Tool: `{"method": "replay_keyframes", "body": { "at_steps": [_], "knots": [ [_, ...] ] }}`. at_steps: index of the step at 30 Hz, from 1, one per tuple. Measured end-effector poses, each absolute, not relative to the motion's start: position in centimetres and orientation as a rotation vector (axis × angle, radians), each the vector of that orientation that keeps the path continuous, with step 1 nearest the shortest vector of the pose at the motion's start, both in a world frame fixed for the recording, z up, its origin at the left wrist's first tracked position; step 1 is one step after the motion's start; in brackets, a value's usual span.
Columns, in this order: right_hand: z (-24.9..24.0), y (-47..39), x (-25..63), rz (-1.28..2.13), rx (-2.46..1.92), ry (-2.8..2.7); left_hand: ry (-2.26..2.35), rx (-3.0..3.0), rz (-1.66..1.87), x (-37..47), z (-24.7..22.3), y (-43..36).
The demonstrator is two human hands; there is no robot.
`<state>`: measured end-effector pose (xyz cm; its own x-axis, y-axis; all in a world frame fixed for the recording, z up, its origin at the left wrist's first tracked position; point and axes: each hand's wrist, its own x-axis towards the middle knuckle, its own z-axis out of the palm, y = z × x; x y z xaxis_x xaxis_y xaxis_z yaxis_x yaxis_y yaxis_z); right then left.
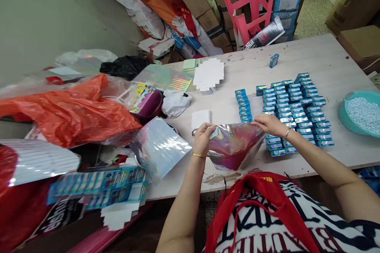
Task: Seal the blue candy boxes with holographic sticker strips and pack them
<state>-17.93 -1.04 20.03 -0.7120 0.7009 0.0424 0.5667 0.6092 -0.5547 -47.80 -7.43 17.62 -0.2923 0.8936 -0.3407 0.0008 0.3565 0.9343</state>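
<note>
A shiny holographic plastic bag [234,146] is stretched between my two hands above the table's front edge. Its left top corner is pinched in my left hand [203,138], which wears a thin gold bracelet. My right hand [270,124], with a silver bangle at the wrist, grips the right top corner. Reddish color shows through or reflects in the bag's lower part. Just beyond the bag stands a short row of small blue boxes [243,104]. A larger block of stacked blue boxes [297,110] lies right beside my right hand.
A turquoise basin [346,120] of small pale pieces stands at the right edge. White cut cards [209,73] and a single blue box [274,60] lie farther back. Orange plastic [74,114] and a holographic sheet [162,146] crowd the left. Behind the table is an upturned pink stool [252,12].
</note>
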Motion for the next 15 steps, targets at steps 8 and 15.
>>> {"method": "replay_keyframes", "body": {
  "at_steps": [8, 15],
  "knots": [
    [14.9, 5.7, -22.5, 0.782, -1.077, -2.798, 1.942, 1.839, 0.73, -47.3, 12.2, -0.4],
    [9.8, 12.1, -22.5, 0.981, -1.114, -2.712, 1.472, 1.855, 0.496, -44.6, 7.2, 6.8]
  ]
}}
